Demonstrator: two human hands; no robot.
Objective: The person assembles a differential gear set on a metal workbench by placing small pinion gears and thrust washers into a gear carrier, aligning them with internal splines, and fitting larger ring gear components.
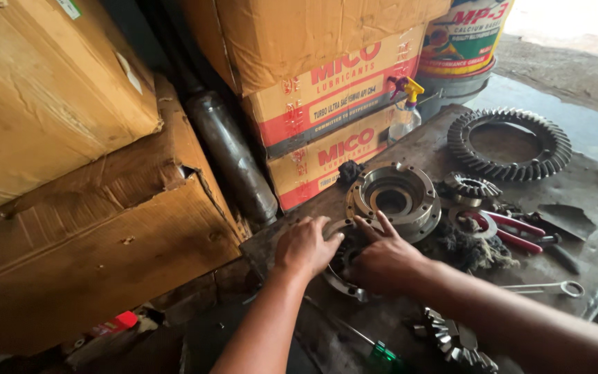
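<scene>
Pressing both hands, left hand (pixel 306 246) and right hand (pixel 384 260), fingers spread flat without closing, onto the differential case half (pixel 344 260) just below the flanged housing (pixel 392 197), calls for even, level pressure.

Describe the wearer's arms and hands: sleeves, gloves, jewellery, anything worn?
Both forearms are bare as far as the frame shows: no sleeves in view. The left hand and right hand have no gloves, and no rings, watch or wristband show. Fingers look smudged with dark grime, most clearly on the right hand; nails are short. No markings or bandages visible.
</scene>
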